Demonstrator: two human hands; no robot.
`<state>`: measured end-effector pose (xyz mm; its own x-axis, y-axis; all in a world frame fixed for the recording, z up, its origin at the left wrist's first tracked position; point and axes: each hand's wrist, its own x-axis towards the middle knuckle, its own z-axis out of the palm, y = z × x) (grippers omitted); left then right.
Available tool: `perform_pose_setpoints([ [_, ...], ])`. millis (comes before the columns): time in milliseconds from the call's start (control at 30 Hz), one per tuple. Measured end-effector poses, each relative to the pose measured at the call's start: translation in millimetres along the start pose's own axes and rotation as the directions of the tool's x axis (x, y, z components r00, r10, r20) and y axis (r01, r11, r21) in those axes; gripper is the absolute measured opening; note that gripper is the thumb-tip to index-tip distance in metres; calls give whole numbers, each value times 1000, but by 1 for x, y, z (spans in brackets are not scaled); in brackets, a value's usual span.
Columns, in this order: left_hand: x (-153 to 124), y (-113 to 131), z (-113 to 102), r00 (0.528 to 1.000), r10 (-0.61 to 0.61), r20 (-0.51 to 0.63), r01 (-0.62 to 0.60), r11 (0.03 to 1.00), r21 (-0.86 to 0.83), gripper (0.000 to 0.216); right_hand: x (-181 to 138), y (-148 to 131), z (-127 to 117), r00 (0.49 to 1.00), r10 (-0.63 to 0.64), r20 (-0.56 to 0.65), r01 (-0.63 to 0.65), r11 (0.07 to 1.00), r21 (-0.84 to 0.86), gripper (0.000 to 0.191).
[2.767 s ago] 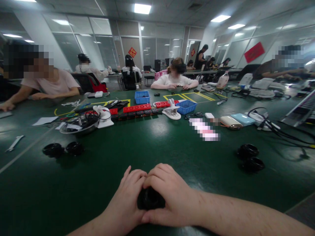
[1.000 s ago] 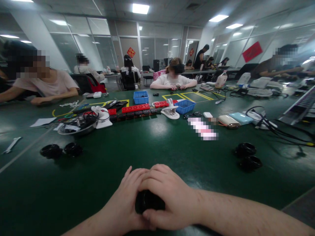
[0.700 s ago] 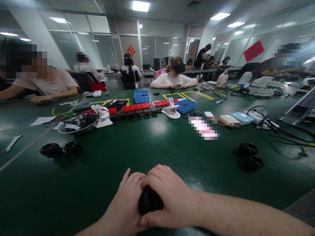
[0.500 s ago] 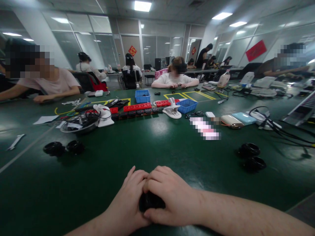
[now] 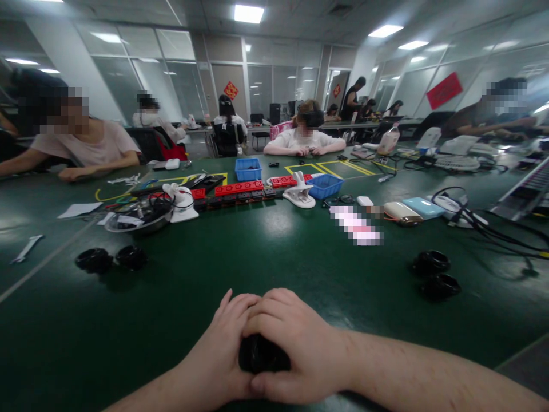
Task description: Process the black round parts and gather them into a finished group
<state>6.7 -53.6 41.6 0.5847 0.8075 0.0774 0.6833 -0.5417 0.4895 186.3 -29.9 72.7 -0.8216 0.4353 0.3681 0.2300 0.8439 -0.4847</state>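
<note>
Both hands close round a glossy black rounded part (image 5: 263, 356) low at the front of the green table (image 5: 180, 320). My left hand (image 5: 218, 352) wraps its left side, and my right hand (image 5: 295, 346) curls over its top and right side, thumb at the near edge. The right fingers overlap the left ones, hiding much of the part. Two black ring-shaped parts (image 5: 94, 260) lie side by side at the left. Two more black ring-shaped parts (image 5: 441, 286) lie close together at the right.
Beyond the hands are a metal bowl (image 5: 139, 220) of dark items, a red-and-black power strip row (image 5: 238, 189), white clips (image 5: 299, 193) and blue bins (image 5: 247, 169). A wrench (image 5: 27, 249) lies far left; cables (image 5: 467, 212) and a blue case (image 5: 424, 208) sit right. Other people sit around.
My right hand's fingers have shifted slightly left over the black part, and a little more of its surface shows between the hands. Both hands keep their hold.
</note>
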Motion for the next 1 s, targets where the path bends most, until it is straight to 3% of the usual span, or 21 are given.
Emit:
perform_pose_setpoints([
  [100, -4, 4, 8, 997, -26, -74, 28, 999, 22, 72, 0, 0, 1, 994, 106, -10, -106, 992, -61, 47],
  [233, -3, 9, 8, 996, -46, -80, 48, 999, 22, 42, 0, 1, 3, 986, 159, 49, -153, 982, -113, 44],
  [433, 5, 8, -1, 1000, -7, 9, 7, 996, -84, 45, 0, 2, 1, 994, 17, 109, -9, 997, -73, 26],
  [567, 7, 3, -7, 997, 45, 62, -34, 986, -163, 59, 0, 1, -1, 987, -68, 144, 72, 997, -22, 28],
  [667, 5, -1, -7, 997, 45, 55, -36, 986, -164, 64, -1, 0, -2, 993, -79, 91, 78, 997, 11, 39],
  [767, 5, -1, -7, 997, 53, 54, -44, 986, -159, 64, -2, -1, -1, 999, -4, 44, 5, 1000, -23, 49],
  [900, 7, 3, -9, 996, 44, 77, -32, 989, -142, 47, -1, 2, 2, 997, 26, 72, -19, 996, -91, 42],
  [1000, 8, 2, -8, 998, 4, 56, 3, 993, -122, 46, -2, 4, 3, 1000, 4, -22, -5, 999, -48, 38],
])
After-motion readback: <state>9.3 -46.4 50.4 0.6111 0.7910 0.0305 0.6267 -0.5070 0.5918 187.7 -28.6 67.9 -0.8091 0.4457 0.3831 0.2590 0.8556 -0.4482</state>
